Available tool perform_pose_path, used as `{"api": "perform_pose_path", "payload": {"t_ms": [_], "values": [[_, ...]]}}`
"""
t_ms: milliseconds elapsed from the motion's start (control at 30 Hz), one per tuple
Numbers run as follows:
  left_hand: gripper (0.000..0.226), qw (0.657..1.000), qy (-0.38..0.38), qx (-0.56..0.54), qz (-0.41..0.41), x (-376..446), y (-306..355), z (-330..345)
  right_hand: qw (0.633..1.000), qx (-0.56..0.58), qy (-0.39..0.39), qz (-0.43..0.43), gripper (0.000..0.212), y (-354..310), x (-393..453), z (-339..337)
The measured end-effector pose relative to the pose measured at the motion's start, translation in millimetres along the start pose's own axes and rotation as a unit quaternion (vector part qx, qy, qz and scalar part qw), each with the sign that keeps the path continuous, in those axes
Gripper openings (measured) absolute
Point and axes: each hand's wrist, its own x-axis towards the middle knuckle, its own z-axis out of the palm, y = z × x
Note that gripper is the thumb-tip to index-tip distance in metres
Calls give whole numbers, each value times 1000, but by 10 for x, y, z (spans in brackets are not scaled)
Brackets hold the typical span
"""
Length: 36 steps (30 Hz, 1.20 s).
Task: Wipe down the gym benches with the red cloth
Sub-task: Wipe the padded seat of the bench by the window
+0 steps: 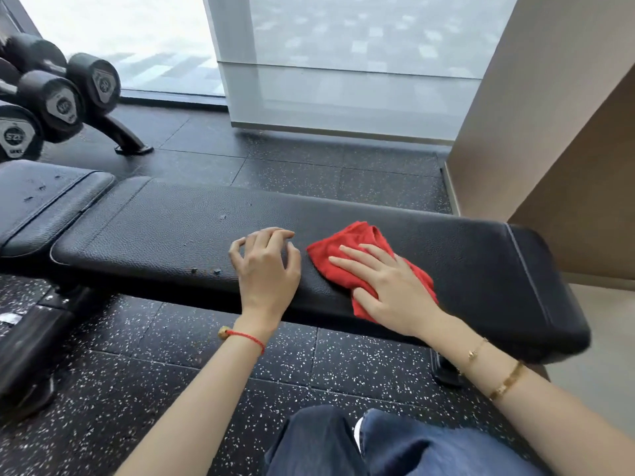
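Gym floor, black bench [178, 228]: right hand [388, 286] flat, grip loose, pressing red cloth [357, 242]; left hand [266, 266] just beside, fingertips on padding, holding nothing.

- The red cloth [347, 250] is partly hidden: the right hand [388, 286] lies flat over its near half, so how it is folded there cannot be told.
- The fingertips of the left hand [266, 266] curl down onto the surface [171, 228], and their pads are out of sight.
- At the left edge of the frame, the seat pad [44, 201] and the dumbbells [62, 104] on their rack are cut off; the numbers on the dumbbell ends are too blurred to read.
- The frame under the surface is mostly hidden; only one foot [445, 371] shows, behind the right forearm.
- The surface's right end is smeared with blur.
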Motion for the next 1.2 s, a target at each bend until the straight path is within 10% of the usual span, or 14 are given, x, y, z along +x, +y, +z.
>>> {"api": "perform_pose_path", "payload": {"t_ms": [400,1200], "values": [[18,998,-56,16,24,-111,228,236,968,-23,86,235,50,799,454,-152],[22,998,-49,19,16,-137,223,241,963,-56,154,216,52,751,484,-13]]}}
